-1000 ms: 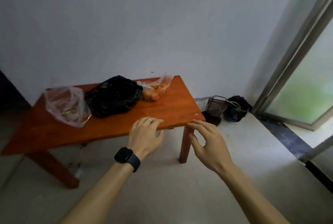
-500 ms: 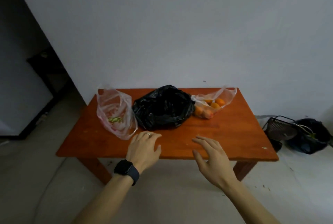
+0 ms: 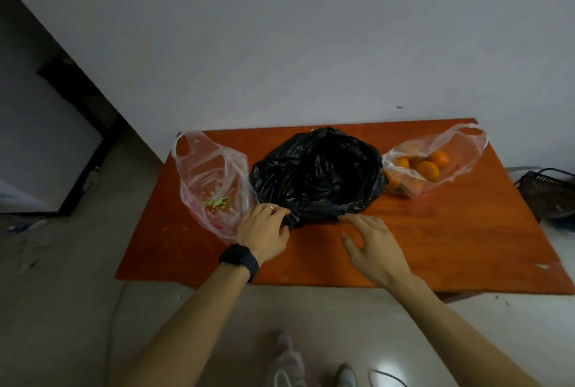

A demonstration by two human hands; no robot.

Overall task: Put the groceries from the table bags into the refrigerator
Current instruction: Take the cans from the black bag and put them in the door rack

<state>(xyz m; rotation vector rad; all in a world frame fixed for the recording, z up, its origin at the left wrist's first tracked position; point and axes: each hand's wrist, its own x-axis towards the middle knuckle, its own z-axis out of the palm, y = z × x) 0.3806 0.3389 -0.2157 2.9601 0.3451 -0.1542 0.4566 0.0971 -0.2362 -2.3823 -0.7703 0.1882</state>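
Note:
Three bags stand on the orange wooden table. A black plastic bag sits in the middle with its mouth open and its contents dark. Left of it is a clear bag holding something red and green. To the right, a second clear bag holds several oranges. My left hand, with a black watch on its wrist, curls its fingers round the black bag's near rim. My right hand hovers over the table with fingers spread, fingertips at the same rim.
A dark wire basket lies on the floor right of the table. At the far left a white panel stands in a dark-framed opening. The wall runs right behind the table. My shoes show on the floor below.
I have stepped closer and now look down on the table. Both hands moved forward from the table's near edge to the black bag's rim, and the left hand has taken hold of it.

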